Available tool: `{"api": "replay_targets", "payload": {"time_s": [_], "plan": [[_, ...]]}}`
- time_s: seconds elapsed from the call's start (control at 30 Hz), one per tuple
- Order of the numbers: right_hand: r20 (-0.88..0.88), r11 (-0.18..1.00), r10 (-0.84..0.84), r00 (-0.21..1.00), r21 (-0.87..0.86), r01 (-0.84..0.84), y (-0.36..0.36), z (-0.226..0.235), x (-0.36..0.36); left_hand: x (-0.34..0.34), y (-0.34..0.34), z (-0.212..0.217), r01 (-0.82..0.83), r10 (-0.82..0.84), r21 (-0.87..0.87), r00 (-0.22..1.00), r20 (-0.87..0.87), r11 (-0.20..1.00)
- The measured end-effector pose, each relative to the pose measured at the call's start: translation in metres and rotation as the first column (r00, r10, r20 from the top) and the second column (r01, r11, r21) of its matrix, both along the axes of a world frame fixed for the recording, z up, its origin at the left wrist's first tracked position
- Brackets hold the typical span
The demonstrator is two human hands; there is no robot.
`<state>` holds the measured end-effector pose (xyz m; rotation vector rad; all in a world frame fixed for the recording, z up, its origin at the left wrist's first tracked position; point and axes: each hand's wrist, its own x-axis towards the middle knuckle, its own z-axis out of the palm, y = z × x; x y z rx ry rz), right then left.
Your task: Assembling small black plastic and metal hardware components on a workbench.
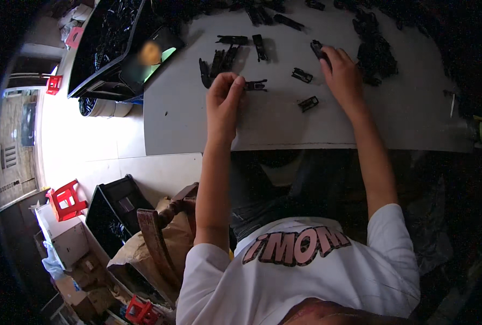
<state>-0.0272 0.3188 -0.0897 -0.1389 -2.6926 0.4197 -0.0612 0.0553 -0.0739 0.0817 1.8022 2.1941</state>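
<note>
Between the thumb and fingers of my left hand (223, 103) is a small black plastic part (256, 85), its forked end pointing right over the grey table. My right hand (339, 75) reaches farther across the table, its fingers closed on another dark plastic part (316, 50). Two loose black plastic pieces, an upper one (302, 75) and a lower one (308, 103), lie between my hands. Just beyond my left hand a cluster of similar black parts (217, 62) rests on the tabletop. The fingertips of my right hand are partly hidden in shadow.
A pile of black parts (375, 51) spreads over the table's far right. At the left stands a large black crate (104, 76) filled with dark pieces. Below the table (187, 130) edge, a wooden chair (159, 244), red stools (67, 201) and another black crate (116, 211) crowd the left.
</note>
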Motion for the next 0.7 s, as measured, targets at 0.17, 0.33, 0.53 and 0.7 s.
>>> {"api": "replay_targets", "payload": {"time_s": [0.17,0.33,0.53,0.7], "plan": [[-0.074,0.999,-0.006,0.997,-0.038,0.003,0.001,-0.004,-0.003,0.015,0.0,0.008,0.033,-0.033,-0.02,0.999,-0.013,0.999],[-0.101,1.0,0.029,0.994,0.009,-0.028,0.012,-0.011,-0.003,0.028,0.0,-0.005,0.198,-0.195,0.001,0.966,-0.17,0.98],[-0.016,0.971,-0.071,0.997,-0.229,0.065,0.003,0.002,0.039,0.052,-0.007,-0.012,0.122,-0.236,-0.295,0.891,-0.389,0.948],[0.229,0.979,-0.089,0.969,-0.161,0.127,0.008,0.018,0.073,0.06,-0.005,-0.001,0.215,-0.343,-0.352,0.869,-0.356,0.911]]}}
